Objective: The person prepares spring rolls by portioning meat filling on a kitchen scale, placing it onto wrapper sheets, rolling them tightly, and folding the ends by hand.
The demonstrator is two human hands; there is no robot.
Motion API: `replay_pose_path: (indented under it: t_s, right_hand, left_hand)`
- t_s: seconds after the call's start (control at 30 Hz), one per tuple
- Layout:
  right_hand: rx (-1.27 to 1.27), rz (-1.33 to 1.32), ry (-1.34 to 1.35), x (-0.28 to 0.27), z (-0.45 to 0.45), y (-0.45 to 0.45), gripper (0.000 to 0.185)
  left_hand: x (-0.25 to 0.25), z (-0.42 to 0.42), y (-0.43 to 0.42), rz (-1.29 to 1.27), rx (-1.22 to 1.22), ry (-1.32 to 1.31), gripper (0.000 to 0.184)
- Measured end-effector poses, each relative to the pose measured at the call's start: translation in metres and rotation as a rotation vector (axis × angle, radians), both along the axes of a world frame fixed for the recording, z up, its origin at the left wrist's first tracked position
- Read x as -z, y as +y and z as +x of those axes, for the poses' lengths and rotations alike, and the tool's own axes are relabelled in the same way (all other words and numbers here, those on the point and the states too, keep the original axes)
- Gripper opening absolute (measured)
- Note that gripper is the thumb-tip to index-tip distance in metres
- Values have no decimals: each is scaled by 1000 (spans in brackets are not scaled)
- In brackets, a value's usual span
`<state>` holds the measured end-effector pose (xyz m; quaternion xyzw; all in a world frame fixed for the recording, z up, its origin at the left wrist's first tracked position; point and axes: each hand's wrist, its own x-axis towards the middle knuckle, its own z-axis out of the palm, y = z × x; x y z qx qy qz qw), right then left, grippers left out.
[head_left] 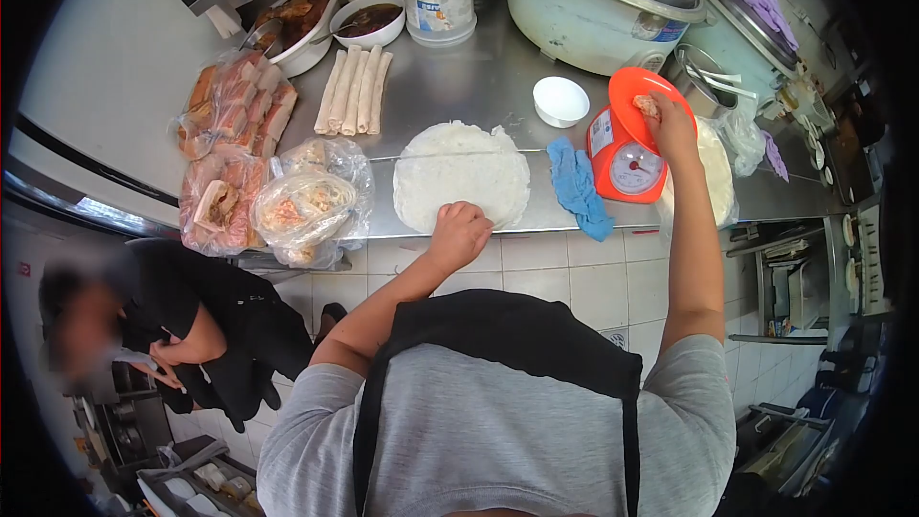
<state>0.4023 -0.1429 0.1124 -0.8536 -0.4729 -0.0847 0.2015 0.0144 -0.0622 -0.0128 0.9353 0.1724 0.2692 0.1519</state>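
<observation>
My left hand rests on the near edge of a round white wrapper sheet lying flat on the counter. Its fingers are curled together, and their tips are hidden. Over the orange tray of a kitchen scale, my right hand is closed on a small pale-orange lump of filling. The scale's round dial faces me. A blue cloth lies left of the scale, with a small white bowl behind it. Stacked wrappers lie partly under my right forearm.
Several rolled sticks lie at the back left. Bags of filling and packed rolls crowd the left end. Sauce bowls, a blue-lidded tub and a large cooker line the back. A person stands at left.
</observation>
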Motion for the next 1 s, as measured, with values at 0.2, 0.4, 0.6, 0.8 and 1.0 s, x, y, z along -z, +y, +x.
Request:
replay_pose_path:
  t_s: [0.2, 0.4, 0.6, 0.8, 1.0]
  right_hand:
    - [-31, 591, 1199, -32, 16, -10, 37]
    - [-350, 328, 1186, -63, -76, 14, 32]
    - [-544, -341, 908, -3, -200, 88, 41]
    - [-502, -7, 619, 100, -238, 114, 46]
    - [-616, 310, 463, 124, -256, 97, 33]
  left_hand:
    - [-10, -12, 2, -119, -34, -80, 32]
    - [-14, -46, 43, -203, -228, -230, 31]
    - [-30, -50, 61, -232, -238, -226, 40]
    - [-6, -20, 71, -144, -132, -97, 59]
    - [4, -3, 86, -120, -69, -89, 59]
